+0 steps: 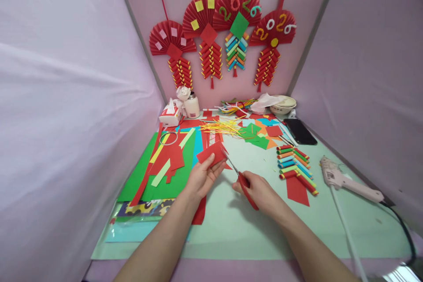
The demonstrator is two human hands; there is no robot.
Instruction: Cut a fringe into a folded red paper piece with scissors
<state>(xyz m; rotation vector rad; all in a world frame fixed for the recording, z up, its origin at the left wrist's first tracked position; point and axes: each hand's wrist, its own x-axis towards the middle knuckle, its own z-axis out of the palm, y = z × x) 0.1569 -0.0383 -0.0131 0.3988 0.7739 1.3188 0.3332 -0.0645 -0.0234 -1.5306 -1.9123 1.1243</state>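
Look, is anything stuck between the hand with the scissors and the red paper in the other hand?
Nothing visible is in the way. From the right hand, the red-handled scissors reach the right edge of the red paper. The left hand grips it farther left.
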